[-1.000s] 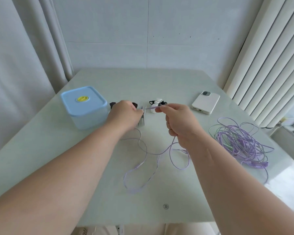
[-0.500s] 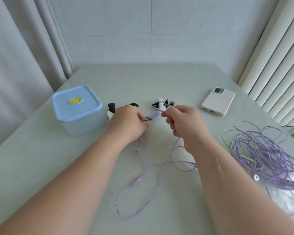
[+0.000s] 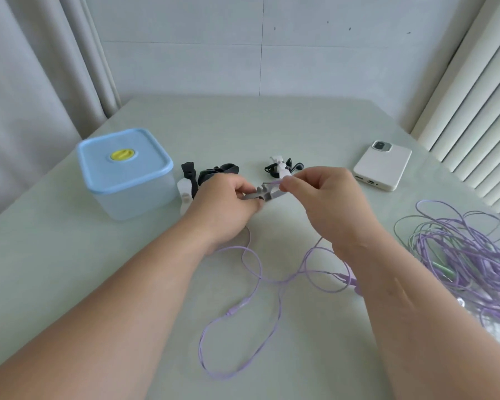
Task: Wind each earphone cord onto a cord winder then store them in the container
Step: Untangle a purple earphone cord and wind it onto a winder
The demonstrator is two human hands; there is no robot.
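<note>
My left hand (image 3: 224, 207) grips a small grey cord winder (image 3: 261, 193) above the table's middle. My right hand (image 3: 328, 202) pinches the end of a purple earphone cord (image 3: 272, 281) against the winder's right side. The rest of that cord trails in loose loops on the table between my forearms. A closed container (image 3: 126, 173) with a pale blue lid and yellow knob stands at the left. Black and white winders (image 3: 194, 180) lie beside it, partly hidden by my left hand. A wound black earphone on a white winder (image 3: 280, 167) lies just beyond my hands.
A tangled pile of purple and pale green earphone cords (image 3: 468, 255) lies at the right edge. A white phone (image 3: 383, 166) lies face down at the back right. Curtains hang at the left, vertical blinds at the right.
The camera has tilted down and drawn nearer. My hands have come closer together, and the cord end now meets the winder in my left hand.
</note>
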